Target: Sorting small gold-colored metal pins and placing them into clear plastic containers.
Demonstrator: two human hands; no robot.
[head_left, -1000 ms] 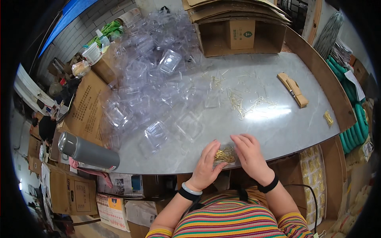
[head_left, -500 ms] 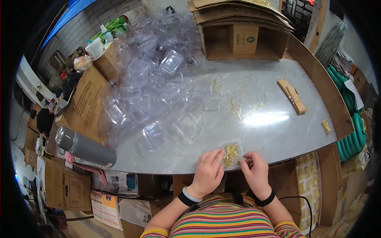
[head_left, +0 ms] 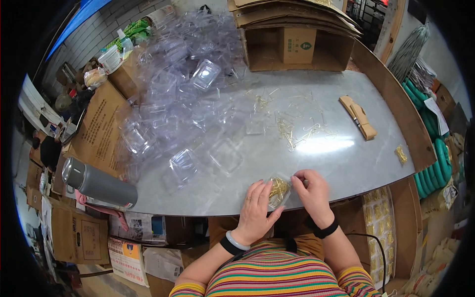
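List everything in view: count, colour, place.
Table: one, grey, centre
Tray: one, clear, near edge
Hooks: many, gold, in tray and loose mid-table
Containers: many, clear, heaped table left
Bundle: one, brown, table right
Clump: one, gold, right edge
Bottle: one, grey, near left
Open box: one, brown, far edge
Small box: one, brown, inside open box
Cardboard sheets: several, brown, atop open box
Packs: many, gold and clear, below right
Coils: several, green, far right
Bucket: one, white, upper left
Shirt: one, multicolour stripes, on the person
Left hand: one, bare, tray's left
Right hand: one, bare, tray's right
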